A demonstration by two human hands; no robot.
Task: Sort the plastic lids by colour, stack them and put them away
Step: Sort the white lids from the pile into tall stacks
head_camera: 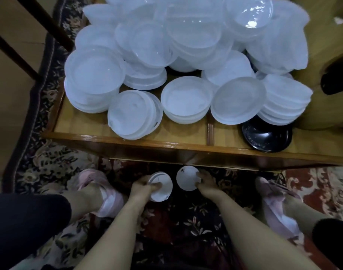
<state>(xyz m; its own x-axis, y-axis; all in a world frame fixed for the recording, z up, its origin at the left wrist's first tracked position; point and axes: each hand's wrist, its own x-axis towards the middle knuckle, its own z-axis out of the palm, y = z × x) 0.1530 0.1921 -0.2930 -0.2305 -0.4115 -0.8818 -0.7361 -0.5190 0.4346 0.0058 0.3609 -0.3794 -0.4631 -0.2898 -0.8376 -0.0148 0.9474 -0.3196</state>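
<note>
no writing can be read; the black lid (266, 136) shows only blurred embossing. left hand (142, 189) pinches a small white stack (160, 189); right hand (204, 183) grips one white lid (187, 180) just beside it. beyond the fingertips, past the table edge (166, 149), heaped translucent lids (166, 55) run off the frame's top.

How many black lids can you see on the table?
2, at least. One black lid lies at the table's front right edge, partly under white lids. A dark patch shows under the middle of the white pile, which may hide others.
</note>
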